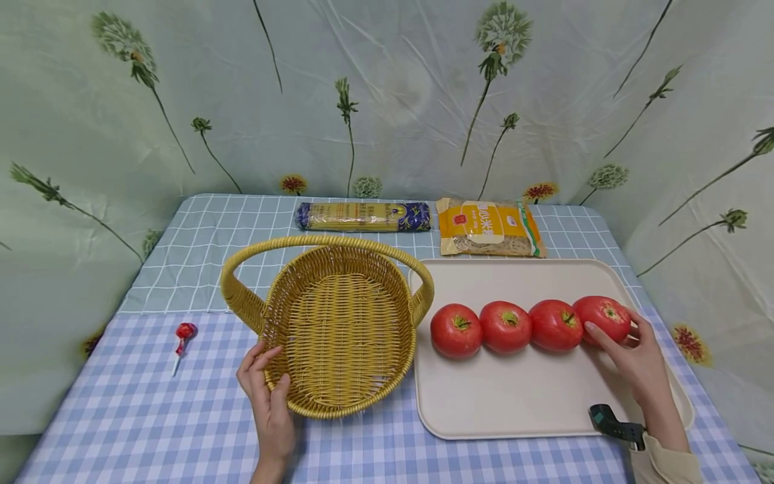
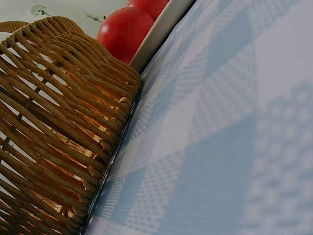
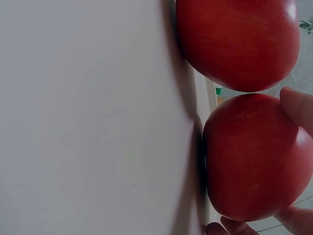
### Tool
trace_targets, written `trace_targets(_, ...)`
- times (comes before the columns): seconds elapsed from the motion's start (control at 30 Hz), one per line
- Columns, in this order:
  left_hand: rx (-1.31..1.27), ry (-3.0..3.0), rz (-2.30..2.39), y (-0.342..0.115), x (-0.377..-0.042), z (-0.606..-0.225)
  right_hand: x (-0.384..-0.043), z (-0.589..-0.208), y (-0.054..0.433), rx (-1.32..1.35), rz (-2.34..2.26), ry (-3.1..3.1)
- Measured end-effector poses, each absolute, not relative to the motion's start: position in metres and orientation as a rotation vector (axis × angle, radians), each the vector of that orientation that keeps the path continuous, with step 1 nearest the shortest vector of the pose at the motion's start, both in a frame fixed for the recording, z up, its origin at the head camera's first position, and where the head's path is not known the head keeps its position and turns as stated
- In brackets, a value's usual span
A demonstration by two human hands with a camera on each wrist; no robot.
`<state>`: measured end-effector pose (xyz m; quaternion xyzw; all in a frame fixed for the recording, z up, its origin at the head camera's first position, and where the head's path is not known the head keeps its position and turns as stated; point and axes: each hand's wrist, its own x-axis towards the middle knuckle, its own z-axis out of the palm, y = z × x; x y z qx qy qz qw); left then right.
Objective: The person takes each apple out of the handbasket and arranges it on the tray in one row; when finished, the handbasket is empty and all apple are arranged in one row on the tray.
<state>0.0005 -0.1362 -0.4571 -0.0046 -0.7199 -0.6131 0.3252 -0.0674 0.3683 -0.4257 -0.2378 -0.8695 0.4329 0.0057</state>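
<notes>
In the head view my left hand [image 1: 272, 410] holds the lower left rim of a round yellow wicker basket [image 1: 338, 329] with a tall arched handle. The basket's woven side [image 2: 58, 122] fills the left of the left wrist view, where no fingers show. My right hand [image 1: 635, 359] grips the rightmost red apple [image 1: 600, 317], thumb on its near side and fingers round its right. That apple [image 3: 257, 156] sits low over the tray in the right wrist view, close against its neighbour [image 3: 239, 39]. The row continues leftward with more apples [image 1: 505, 326] on a beige tray [image 1: 508, 403].
A red-wrapped lollipop [image 1: 184, 339] lies left of the basket on the checked cloth [image 1: 121, 417]. Along the back are a long blue-and-yellow noodle pack [image 1: 363, 217] and an orange noodle bag [image 1: 490, 228]. The tray's left edge runs right beside the basket.
</notes>
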Motion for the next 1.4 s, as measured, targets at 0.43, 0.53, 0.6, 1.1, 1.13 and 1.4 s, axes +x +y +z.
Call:
trace_targets(0.43, 0.008, -1.892, -1.627, -0.1364, 0.0015, -0.4546, -0.0672, -0.4251, 0.3674, -0.738, 1.350, -2.717)
trace_targets(0.53, 0.027, -1.904, -1.637, -0.1366, 0.0021, -0.4548, -0.0670, -0.4247, 0.3670, -0.736, 1.353, -2.715)
trace_targets(0.6, 0.039, -1.910, -1.643, -0.1370, 0.0022, -0.4549, -0.0670, -0.4246, 0.3670, -0.733, 1.355, -2.716)
trace_targets(1.1, 0.040, -1.904, -1.655, -0.1368, 0.0024, -0.4546, -0.0639, -0.4257, 0.3724, -0.703, 1.392, -2.732)
trace_targets(1.13, 0.030, -1.899, -1.651, -0.1366, 0.0023, -0.4544, -0.0634, -0.4252, 0.3725, -0.705, 1.387, -2.734)
trace_targets(1.4, 0.052, -1.918, -1.653, -0.1370, 0.0028, -0.4551, -0.0601, -0.4215, 0.3680, -0.647, 1.261, -2.654)
